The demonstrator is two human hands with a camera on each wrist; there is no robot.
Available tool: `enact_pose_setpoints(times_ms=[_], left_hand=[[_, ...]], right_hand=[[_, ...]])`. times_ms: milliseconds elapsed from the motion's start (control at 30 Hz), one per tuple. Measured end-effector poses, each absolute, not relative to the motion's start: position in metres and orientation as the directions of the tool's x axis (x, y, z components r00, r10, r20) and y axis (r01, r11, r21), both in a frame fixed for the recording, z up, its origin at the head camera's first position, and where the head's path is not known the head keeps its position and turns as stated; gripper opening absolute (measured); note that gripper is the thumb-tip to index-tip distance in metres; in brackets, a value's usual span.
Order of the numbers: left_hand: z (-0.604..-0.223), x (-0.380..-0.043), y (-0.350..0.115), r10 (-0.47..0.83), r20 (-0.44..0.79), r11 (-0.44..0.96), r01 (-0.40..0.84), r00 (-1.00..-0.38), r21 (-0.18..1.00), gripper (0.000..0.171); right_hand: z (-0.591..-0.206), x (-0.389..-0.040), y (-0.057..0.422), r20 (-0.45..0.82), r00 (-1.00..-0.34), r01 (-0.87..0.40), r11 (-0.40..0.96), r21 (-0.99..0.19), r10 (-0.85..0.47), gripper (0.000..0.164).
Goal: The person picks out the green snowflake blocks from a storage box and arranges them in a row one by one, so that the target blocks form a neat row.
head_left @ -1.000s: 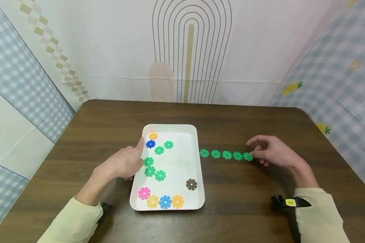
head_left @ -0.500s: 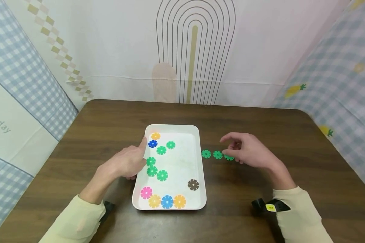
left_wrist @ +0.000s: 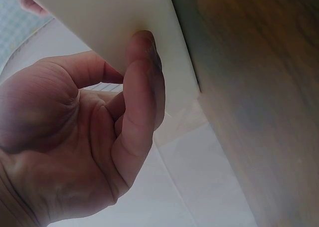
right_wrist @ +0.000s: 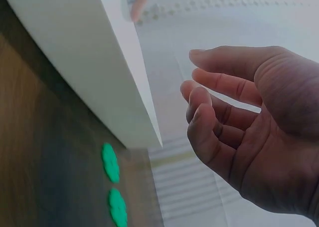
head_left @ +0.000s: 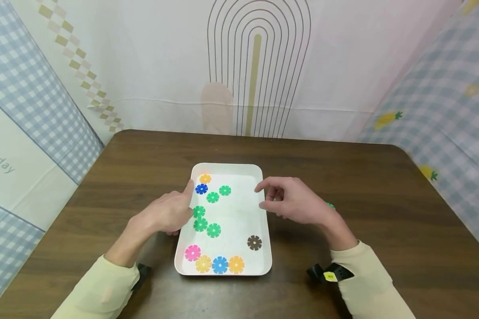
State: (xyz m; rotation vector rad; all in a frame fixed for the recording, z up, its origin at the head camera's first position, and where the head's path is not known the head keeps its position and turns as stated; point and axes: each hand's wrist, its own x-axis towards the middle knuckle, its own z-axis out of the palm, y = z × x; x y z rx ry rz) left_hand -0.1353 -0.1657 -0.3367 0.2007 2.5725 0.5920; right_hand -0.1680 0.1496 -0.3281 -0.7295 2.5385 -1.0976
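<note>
1. Patterned cloth (head_left: 163, 66) hangs behind my work, with blue checks at both sides.
2. Below it spreads the dark wooden tabletop (head_left: 351, 168).
3. The white tray (head_left: 245, 190) sits on the tabletop between my hands, its long sides pointing away from me.
4. My left hand (head_left: 169, 213) grips the tray's left wall: the thumb reaches over the rim, the index finger lies against the outside, and the other fingers bend inward next to it.
5. My right hand (head_left: 295, 200) holds nothing. It hovers at the tray's right rim, fingers loosely bent, with a clear gap between thumb and index fingertip.
6. Green discs (right_wrist: 110, 163) lie flat on the tabletop just right of the tray; I see two from my right wrist, and one peeks out beyond that wrist from above. My hand hides the others, if any, so I cannot count them.
7. Inside the tray, five green pieces (head_left: 213, 230) lie toward the left and middle, two of them touching. An orange disc (head_left: 205, 178) and a dark blue disc (head_left: 201, 188) sit at the far left; pink, yellow, light blue and orange ones (head_left: 236, 264) line the near edge, and a brown disc (head_left: 254, 243) lies near the right wall.
</note>
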Motion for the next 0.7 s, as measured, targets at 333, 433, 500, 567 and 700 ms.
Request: enact_pose_setpoints(times_ms=[333,433,500,567,700], left_hand=[[-0.337,-0.135,-0.164,0.236,-0.433,0.898,0.025,-0.87,0.44,0.085],[-0.337,-0.135,-0.165,0.233,-0.433,0.896,0.02,-0.871,0.443,0.085],[-0.338,-0.135,-0.165,0.233,-0.43,0.894,0.018,-0.872,0.447,0.085],[-0.338,-0.135,-0.165,0.233,-0.429,0.893,0.016,-0.873,0.451,0.085],[-0.337,-0.136,-0.165,0.242,-0.425,0.89,0.025,-0.872,0.455,0.084]], right_hand=[[-0.331,-0.16,0.108,-0.093,-0.783,-0.39,0.602,-0.696,-0.615,0.033],[-0.335,-0.158,0.097,-0.104,-0.762,-0.398,0.588,-0.704,-0.639,0.032],[-0.338,-0.157,0.09,-0.123,-0.751,-0.39,0.586,-0.71,-0.649,0.032],[-0.341,-0.155,0.084,-0.154,-0.74,-0.375,0.592,-0.713,-0.655,0.033],[-0.347,-0.151,0.075,-0.223,-0.731,-0.33,0.62,-0.712,-0.645,0.034]])
